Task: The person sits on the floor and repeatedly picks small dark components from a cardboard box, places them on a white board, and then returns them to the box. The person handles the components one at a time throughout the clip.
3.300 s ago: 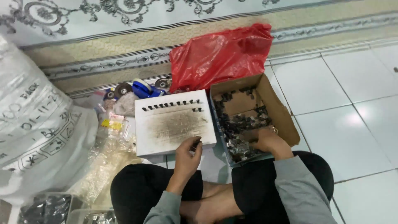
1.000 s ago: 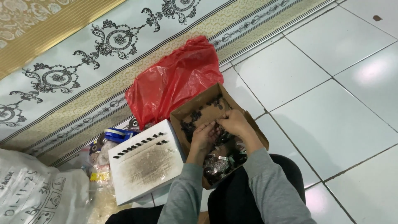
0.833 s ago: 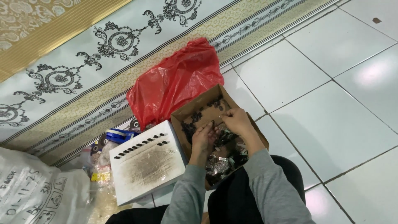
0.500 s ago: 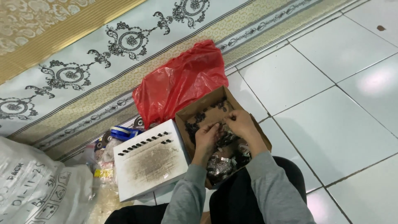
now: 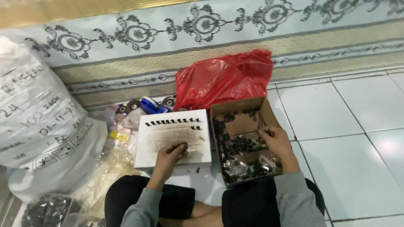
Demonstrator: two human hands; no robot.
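Observation:
I sit cross-legged on a tiled floor. My left hand rests on a white foam board and pinches a small dark part at its fingertips. A row of several small dark parts stands along the board's far edge. To the right, my right hand lies inside a brown cardboard box filled with small dark and silvery parts, fingers curled over the pile. Whether that hand holds a part is hidden.
A red plastic bag lies behind the box. A large white printed sack fills the left. Clear plastic bags and blue-capped items sit behind the board. A patterned carpet runs along the top; a dark tray of parts sits bottom left.
The left hand has left the box and moved onto the white board with a small part. The right hand stays in the box. The view has swung level.

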